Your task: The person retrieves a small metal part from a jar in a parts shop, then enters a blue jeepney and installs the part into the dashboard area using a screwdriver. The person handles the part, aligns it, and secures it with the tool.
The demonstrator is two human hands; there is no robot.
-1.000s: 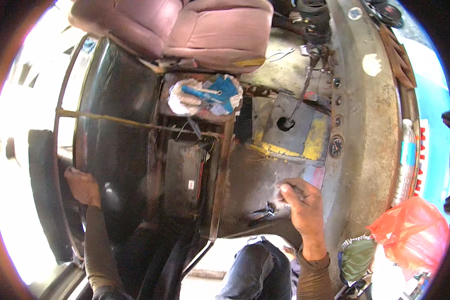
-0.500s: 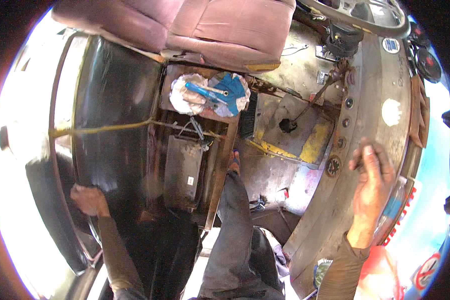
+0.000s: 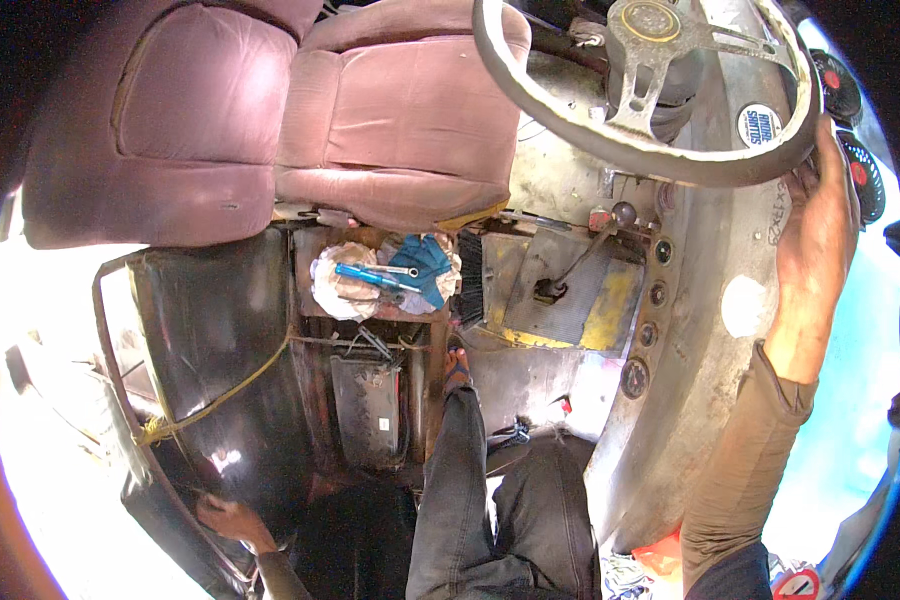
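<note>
Low on the left, my left hand (image 3: 232,520) is closed, its bent fingers at the thin metal rail (image 3: 175,480) along a black-covered panel (image 3: 235,370). At far right, my right hand (image 3: 820,235) reaches over the worn dashboard (image 3: 705,330), fingers stretched along the outer side of the steering wheel (image 3: 660,160); it holds nothing that shows. Some of its fingers are hidden in shadow near the rim, and I cannot tell whether they touch it. Between my arms, a blue-handled tool (image 3: 375,275) with a ring end lies on white and blue cloths (image 3: 430,265).
Worn pink seats (image 3: 400,130) stand at the back. A dark battery (image 3: 368,410) sits in an open recess, with a yellow strap (image 3: 240,390) to its left. A gear lever (image 3: 600,240) rises from the floor plate, beside dashboard gauges (image 3: 634,378). My sandalled foot (image 3: 457,370) is on the floor.
The view has shifted, bringing more of the seats and steering wheel in. My right hand has moved forward from above the dashboard to beside the wheel rim. My left hand stays at the rail.
</note>
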